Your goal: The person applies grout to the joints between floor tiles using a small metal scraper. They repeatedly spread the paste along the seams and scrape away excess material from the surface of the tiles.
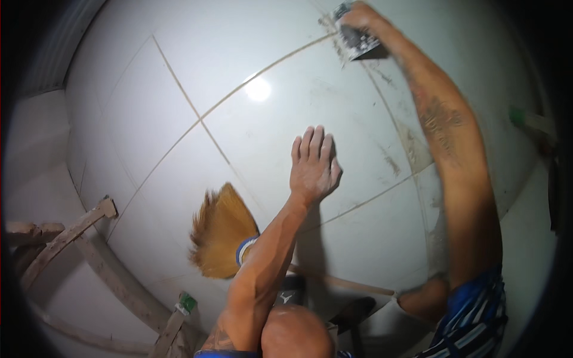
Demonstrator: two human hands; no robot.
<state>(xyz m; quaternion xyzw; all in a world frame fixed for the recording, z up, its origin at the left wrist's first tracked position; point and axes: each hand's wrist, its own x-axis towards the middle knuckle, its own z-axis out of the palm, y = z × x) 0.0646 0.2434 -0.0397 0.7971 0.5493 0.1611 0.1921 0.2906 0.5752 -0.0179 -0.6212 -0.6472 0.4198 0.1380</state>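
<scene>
My left hand (313, 167) lies flat on a large white floor tile (334, 119), its fingers stretched out and pale with dust. Stretched far ahead to the right, my right hand (361, 17) is closed around a trowel (358, 45). The trowel's flat blade is smeared with grey and white paste and rests on the tiles near a joint crossing. Crumbs and smears of paste surround the blade. Brownish joint lines (200, 118) run between the tiles.
A straw broom (224, 235) with a blue and white band lies beside my left forearm. At the left stands a wooden frame (65, 241), with a green-tipped leg (186, 303) lower down. Another green-tipped piece (518, 116) is at the far right. My knee (296, 334) is below.
</scene>
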